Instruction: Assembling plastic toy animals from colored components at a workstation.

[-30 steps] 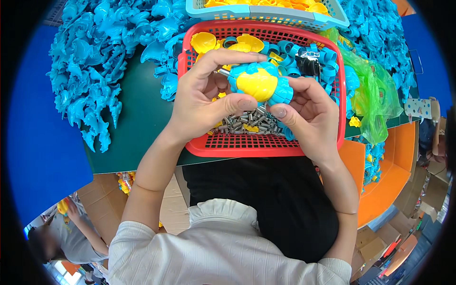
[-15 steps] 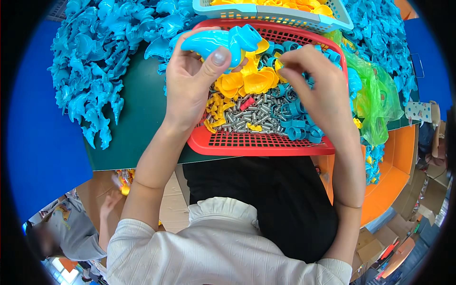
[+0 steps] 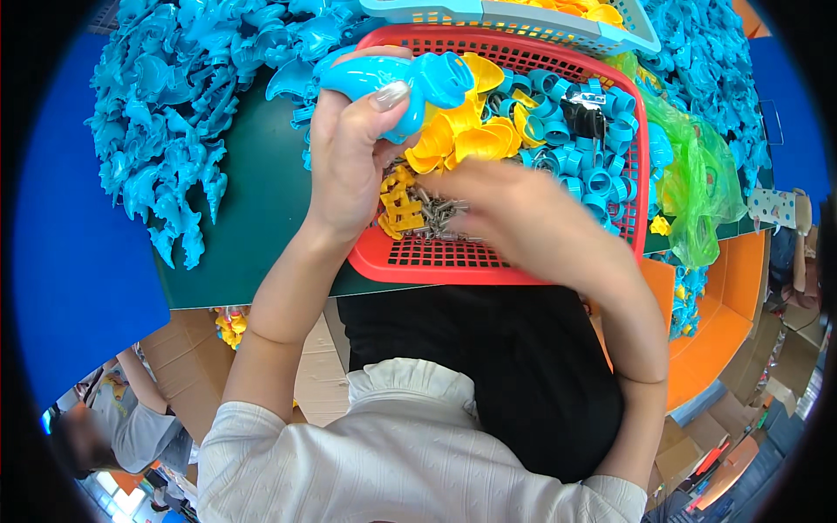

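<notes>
My left hand [image 3: 342, 170] is closed around a glossy blue curved plastic shell [image 3: 362, 77], its round open neck pointing right. Below and left of centre in the red basket [image 3: 453, 273], my right hand [image 3: 532, 213] hovers low, its fingers smeared by motion. Nearest those fingers lie small metal springs or pins [image 3: 438, 218] and yellow plastic clips [image 3: 398, 207]. Yellow cupped pieces [image 3: 479, 144] fill the basket's middle. Blue plastic rings [image 3: 600, 181] are heaped on its right side, with a small black-and-clear item [image 3: 584, 118] on top.
A large heap of blue shells [image 3: 166, 122] covers the table's left, another [image 3: 706, 78] the far right. Behind stands a grey-blue basket [image 3: 514, 16] of yellow pieces. A green plastic bag [image 3: 697, 187] and an orange bin [image 3: 728, 318] are at right. Another person [image 3: 144, 427] is at lower left.
My right hand has swept left and down from the blue rings to the metal pieces, uncovering the black-and-clear item. My left hand keeps the blue shell, shifted slightly left.
</notes>
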Tool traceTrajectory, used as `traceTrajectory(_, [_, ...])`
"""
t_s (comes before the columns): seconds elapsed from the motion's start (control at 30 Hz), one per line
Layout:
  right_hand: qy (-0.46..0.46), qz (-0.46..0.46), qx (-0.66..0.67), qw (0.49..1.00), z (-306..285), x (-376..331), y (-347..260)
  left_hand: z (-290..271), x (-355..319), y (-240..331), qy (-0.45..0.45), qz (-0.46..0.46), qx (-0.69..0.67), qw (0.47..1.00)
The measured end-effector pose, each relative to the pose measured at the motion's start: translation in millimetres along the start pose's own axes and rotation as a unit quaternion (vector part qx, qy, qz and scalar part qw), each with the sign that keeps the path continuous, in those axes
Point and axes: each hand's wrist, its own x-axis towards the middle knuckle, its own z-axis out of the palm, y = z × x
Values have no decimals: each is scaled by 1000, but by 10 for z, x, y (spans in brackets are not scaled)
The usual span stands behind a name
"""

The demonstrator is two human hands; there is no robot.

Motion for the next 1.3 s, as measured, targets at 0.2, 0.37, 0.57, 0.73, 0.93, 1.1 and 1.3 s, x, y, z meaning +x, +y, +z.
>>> traceTrajectory(0.2, [158,180,-212,948,-382,-121,252,10,7,-1,-5,-1,-31,1000])
traceTrajectory(0.37, [91,151,-314,933,-296,-118,316,11,15,2,-33,-3,-12,999])
traceTrajectory(0.57, [145,120,-343,920,-193,-96,349,33,10,-43,-80,9,-13,997])
traceTrajectory(0.73, [141,126,-303,934,-281,-128,317,28,8,-34,-81,5,-18,997])
traceTrajectory(0.93, [247,77,-64,964,-355,-202,97,38,-3,-32,-123,7,-10,992])
traceTrajectory(1.1, [249,58,-55,965,-257,-148,-31,61,-17,-51,-184,39,-1,982])
traceTrajectory(1.3, [284,11,40,958,-207,-199,40,51,-40,-25,-194,18,-30,980])
